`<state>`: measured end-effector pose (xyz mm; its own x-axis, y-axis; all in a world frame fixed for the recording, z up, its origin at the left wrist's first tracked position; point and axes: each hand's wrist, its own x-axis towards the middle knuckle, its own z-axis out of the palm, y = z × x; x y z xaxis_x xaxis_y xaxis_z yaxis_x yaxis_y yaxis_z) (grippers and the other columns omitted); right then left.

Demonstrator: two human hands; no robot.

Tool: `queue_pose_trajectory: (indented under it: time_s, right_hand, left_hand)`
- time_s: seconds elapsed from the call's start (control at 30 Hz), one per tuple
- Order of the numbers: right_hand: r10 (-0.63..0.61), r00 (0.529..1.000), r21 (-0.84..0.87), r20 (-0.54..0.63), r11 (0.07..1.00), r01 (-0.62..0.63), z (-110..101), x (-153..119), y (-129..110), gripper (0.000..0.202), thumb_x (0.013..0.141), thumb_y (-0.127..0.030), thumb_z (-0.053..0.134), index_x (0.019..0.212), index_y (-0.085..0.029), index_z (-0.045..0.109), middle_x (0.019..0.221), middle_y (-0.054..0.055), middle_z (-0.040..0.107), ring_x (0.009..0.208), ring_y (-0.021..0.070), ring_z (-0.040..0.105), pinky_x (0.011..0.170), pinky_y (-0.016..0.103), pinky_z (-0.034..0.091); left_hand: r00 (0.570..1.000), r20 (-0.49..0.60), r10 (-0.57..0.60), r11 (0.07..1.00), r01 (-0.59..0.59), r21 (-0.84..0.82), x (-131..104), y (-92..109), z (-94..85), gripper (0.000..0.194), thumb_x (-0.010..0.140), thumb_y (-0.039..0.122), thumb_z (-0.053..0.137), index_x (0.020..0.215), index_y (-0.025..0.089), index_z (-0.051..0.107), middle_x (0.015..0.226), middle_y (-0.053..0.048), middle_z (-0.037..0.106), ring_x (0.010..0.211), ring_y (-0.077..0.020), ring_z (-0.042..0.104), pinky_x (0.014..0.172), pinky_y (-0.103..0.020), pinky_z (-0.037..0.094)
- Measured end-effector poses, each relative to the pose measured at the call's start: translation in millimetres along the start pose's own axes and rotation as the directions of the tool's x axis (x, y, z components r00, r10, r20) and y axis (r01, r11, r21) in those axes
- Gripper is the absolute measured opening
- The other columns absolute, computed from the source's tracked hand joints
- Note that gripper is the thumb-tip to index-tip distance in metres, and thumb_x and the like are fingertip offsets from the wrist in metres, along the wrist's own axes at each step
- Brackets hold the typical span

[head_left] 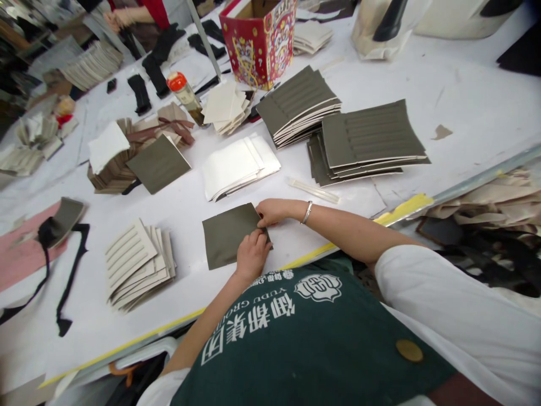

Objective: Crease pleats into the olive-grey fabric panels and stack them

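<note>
A dark olive-grey sheet (226,234) lies flat on the white table near its front edge. My left hand (252,254) rests on the sheet's right part, fingers curled at its right edge. Just above it, my right hand (273,213), with a bracelet at the wrist, pinches the sheet's upper right corner. Behind the sheet lies a pile of white sheets (236,166). Two stacks of olive-grey ribbed pieces (372,135) (298,104) stand at the back right. To the left is a stack of beige ribbed pieces (139,262).
A red patterned box (257,45), a jar with a red lid (186,96) and a clear strip (313,190) lie beyond my hands. Bundled pieces with another olive sheet (159,164) are at the left. Black straps (74,276) lie far left. A person's hands (120,20) show at the back.
</note>
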<state>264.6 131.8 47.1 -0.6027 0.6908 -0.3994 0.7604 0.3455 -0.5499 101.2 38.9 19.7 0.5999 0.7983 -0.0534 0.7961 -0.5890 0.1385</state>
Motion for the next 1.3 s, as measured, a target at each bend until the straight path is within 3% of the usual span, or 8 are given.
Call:
queue_pose_trajectory:
  time_s: [0.1,0.23,0.5,0.63,0.83,1.03,1.17,1.3]
  right_hand:
    - [0.057,0.996,0.084,-0.066,0.995,-0.051,-10,8,9,0.025,0.068,-0.03,0.056,0.078,-0.01,0.066,0.061,0.006,0.066,0.049,0.0123,0.052,0.048,0.022,0.034]
    - [0.081,0.996,0.139,-0.022,0.987,-0.077,-14,14,15,0.024,0.066,-0.025,0.056,0.082,-0.01,0.066,0.064,0.005,0.067,0.048,0.0112,0.052,0.048,0.021,0.035]
    - [0.014,0.999,-0.023,-0.046,1.0,-0.015,-11,18,11,0.028,0.062,-0.022,0.052,0.081,-0.01,0.069,0.067,0.008,0.068,0.058,0.016,0.057,0.052,0.024,0.035]
    - [-0.02,0.999,-0.028,-0.025,0.999,0.019,-14,18,10,0.026,0.061,-0.022,0.053,0.077,-0.009,0.069,0.064,0.008,0.067,0.055,0.0156,0.055,0.05,0.024,0.034]
    - [0.047,0.998,0.121,0.035,0.991,-0.051,-18,16,12,0.028,0.067,-0.029,0.054,0.081,-0.008,0.067,0.063,0.006,0.066,0.048,0.012,0.052,0.049,0.023,0.035]
    - [-0.031,0.996,0.144,0.084,0.989,0.019,-21,13,6,0.027,0.063,-0.023,0.053,0.081,-0.009,0.068,0.064,0.004,0.066,0.051,0.0113,0.052,0.051,0.022,0.035]
    - [0.035,0.998,0.055,0.053,0.998,-0.037,-19,15,8,0.027,0.061,-0.021,0.053,0.078,-0.008,0.068,0.065,0.007,0.067,0.053,0.0131,0.054,0.049,0.023,0.034]
    - [0.017,0.999,-0.03,0.045,0.999,-0.015,-17,20,10,0.026,0.061,-0.023,0.054,0.077,-0.009,0.069,0.066,0.008,0.067,0.055,0.0147,0.056,0.052,0.024,0.035]
  left_hand:
    - [1.0,0.016,0.007,1.0,-0.007,0.0,1,-1,-1.8,0.012,0.086,0.029,0.049,0.09,0.019,0.055,0.114,-0.008,0.055,0.088,-0.0205,0.052,0.077,-0.034,0.042]
    - [0.997,0.077,-0.009,1.0,0.01,-0.006,3,-1,-5.8,0.013,0.086,0.03,0.051,0.089,0.018,0.055,0.132,-0.01,0.045,0.093,-0.0218,0.053,0.08,-0.036,0.042]
    - [0.978,0.208,-0.007,0.998,-0.006,0.062,11,0,-17.5,0.017,0.086,0.032,0.049,0.092,0.017,0.054,0.14,-0.007,0.038,0.094,-0.0219,0.055,0.082,-0.035,0.045]
    - [0.976,0.218,0.01,0.999,-0.019,0.038,12,-1,-20.5,0.016,0.085,0.031,0.051,0.092,0.017,0.053,0.139,-0.009,0.039,0.096,-0.0225,0.055,0.081,-0.035,0.046]
    - [0.981,0.187,-0.044,0.999,0.045,0.0,9,0,-16.4,0.014,0.086,0.029,0.05,0.091,0.016,0.053,0.141,-0.01,0.034,0.102,-0.0231,0.053,0.084,-0.036,0.045]
    - [0.984,0.174,-0.049,0.999,0.051,-0.008,8,0,-12.1,0.015,0.086,0.029,0.05,0.093,0.016,0.054,0.138,-0.012,0.037,0.102,-0.023,0.053,0.085,-0.037,0.044]
    - [0.979,0.202,-0.04,0.999,0.04,0.006,9,0,-13.5,0.015,0.086,0.03,0.049,0.093,0.017,0.054,0.139,-0.01,0.037,0.098,-0.0223,0.054,0.084,-0.038,0.044]
    - [0.97,0.241,-0.024,1.0,0.025,-0.002,12,0,-18.2,0.014,0.086,0.029,0.05,0.092,0.017,0.054,0.141,-0.01,0.035,0.098,-0.0225,0.055,0.084,-0.037,0.045]
